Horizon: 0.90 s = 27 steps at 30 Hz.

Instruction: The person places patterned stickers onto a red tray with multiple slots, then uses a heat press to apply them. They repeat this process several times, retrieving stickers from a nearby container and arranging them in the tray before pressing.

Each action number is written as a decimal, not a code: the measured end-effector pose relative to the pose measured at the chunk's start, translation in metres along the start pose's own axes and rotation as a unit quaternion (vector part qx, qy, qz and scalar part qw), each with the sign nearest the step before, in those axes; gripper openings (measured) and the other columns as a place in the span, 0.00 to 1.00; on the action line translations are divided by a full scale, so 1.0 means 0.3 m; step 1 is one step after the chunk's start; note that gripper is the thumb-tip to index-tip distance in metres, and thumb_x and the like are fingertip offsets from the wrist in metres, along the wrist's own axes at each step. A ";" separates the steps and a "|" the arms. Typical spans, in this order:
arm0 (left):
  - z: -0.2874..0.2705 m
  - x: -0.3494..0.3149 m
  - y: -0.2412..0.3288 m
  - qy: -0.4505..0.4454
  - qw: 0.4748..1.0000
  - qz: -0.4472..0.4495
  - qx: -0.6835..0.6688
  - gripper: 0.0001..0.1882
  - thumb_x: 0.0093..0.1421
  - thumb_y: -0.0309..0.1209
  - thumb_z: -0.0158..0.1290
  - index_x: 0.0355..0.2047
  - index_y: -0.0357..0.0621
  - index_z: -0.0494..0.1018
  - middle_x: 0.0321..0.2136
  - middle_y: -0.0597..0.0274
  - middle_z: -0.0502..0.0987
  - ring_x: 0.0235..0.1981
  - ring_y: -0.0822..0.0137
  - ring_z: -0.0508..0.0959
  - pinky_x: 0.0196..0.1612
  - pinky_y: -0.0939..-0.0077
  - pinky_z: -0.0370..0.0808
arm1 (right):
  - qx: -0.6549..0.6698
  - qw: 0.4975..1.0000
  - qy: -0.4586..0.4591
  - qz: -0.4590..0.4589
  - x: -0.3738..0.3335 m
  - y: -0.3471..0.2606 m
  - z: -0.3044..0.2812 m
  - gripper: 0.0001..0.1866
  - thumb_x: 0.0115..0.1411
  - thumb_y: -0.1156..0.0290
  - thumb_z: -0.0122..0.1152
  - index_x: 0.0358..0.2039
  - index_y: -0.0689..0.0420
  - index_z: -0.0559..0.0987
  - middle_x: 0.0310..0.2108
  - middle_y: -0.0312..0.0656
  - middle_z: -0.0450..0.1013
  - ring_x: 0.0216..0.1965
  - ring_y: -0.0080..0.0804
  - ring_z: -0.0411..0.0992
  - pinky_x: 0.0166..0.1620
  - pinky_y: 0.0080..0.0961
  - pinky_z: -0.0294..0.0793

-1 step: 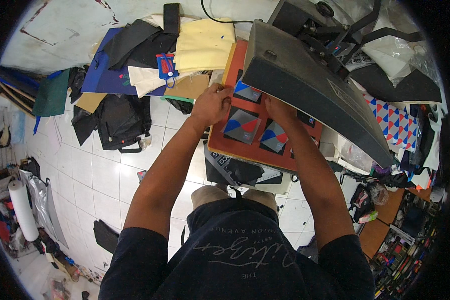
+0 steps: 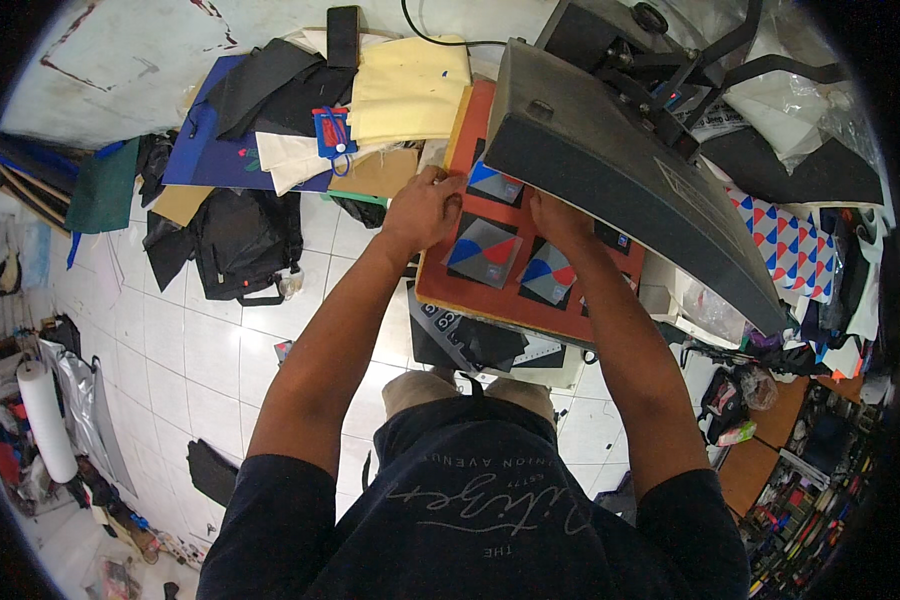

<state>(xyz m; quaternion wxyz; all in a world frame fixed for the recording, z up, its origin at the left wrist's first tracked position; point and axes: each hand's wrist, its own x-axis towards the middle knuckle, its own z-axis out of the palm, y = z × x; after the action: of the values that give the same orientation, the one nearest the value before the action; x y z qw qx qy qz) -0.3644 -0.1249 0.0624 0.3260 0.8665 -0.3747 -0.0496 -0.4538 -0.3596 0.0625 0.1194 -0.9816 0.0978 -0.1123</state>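
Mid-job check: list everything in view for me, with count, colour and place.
Press plate: 1, dark grey, raised over the pad
Pad: 1, orange-red, below the plate
Printed pieces: at least 4, grey with blue and some red, on the pad
Folded material: stack, pale yellow, beyond left hand
Phone-like slab: 1, black, by the wall
Bag: 1, black, left floor
Roll: 1, white, far left
Patterned sheets: uncounted, red-blue-white, right
Rim clutter: too jumbled to count
Shirt: 1, dark, bottom centre
Left hand: 1, bare, at pad's left edge
Right hand: 1, bare, over pad, fingertips unclear
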 end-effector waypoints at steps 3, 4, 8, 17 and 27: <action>-0.005 -0.003 0.002 -0.008 1.000 -0.007 0.004 0.15 0.57 0.32 0.50 0.45 0.51 0.74 0.41 0.51 0.73 0.40 0.47 0.75 0.44 0.58 0.74 | -0.012 1.000 -0.006 -0.009 0.003 -0.011 -0.013 0.14 0.57 0.66 0.53 0.41 0.59 0.77 0.37 0.50 0.75 0.40 0.47 0.75 0.45 0.43 0.73; -0.007 -0.003 0.004 -0.011 1.000 -0.011 0.005 0.16 0.57 0.32 0.49 0.46 0.51 0.74 0.41 0.51 0.73 0.41 0.47 0.75 0.45 0.58 0.74 | -0.010 1.000 -0.005 -0.010 0.001 -0.010 -0.013 0.14 0.57 0.66 0.53 0.41 0.59 0.77 0.37 0.50 0.75 0.40 0.47 0.75 0.46 0.42 0.73; -0.006 -0.001 0.003 -0.020 1.000 -0.013 0.014 0.17 0.57 0.32 0.49 0.47 0.52 0.74 0.43 0.51 0.72 0.42 0.47 0.75 0.46 0.58 0.74 | 0.007 1.000 0.005 -0.013 -0.003 -0.006 -0.009 0.15 0.58 0.66 0.52 0.43 0.60 0.77 0.40 0.52 0.74 0.42 0.47 0.74 0.48 0.42 0.72; -0.006 -0.005 -0.002 -0.016 1.000 -0.007 0.002 0.17 0.57 0.32 0.50 0.48 0.51 0.73 0.43 0.50 0.72 0.42 0.47 0.75 0.45 0.58 0.73 | 0.007 0.999 -0.032 0.010 0.002 -0.038 -0.038 0.16 0.58 0.67 0.52 0.45 0.59 0.76 0.41 0.51 0.74 0.43 0.47 0.74 0.48 0.44 0.72; 0.004 0.002 0.007 -0.012 0.999 -0.013 0.034 0.19 0.57 0.35 0.49 0.50 0.49 0.71 0.40 0.49 0.72 0.38 0.46 0.76 0.42 0.56 0.75 | -0.023 1.000 -0.006 -0.003 0.000 -0.035 -0.023 0.17 0.56 0.68 0.55 0.47 0.55 0.75 0.41 0.49 0.74 0.43 0.46 0.74 0.47 0.45 0.72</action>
<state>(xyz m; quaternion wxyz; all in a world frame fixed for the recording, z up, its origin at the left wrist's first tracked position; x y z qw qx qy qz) -0.3658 -0.1270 0.0626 0.2906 0.8814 -0.3688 -0.0516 -0.4538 -0.3511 0.0716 0.0970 -0.9850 0.0966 -0.1048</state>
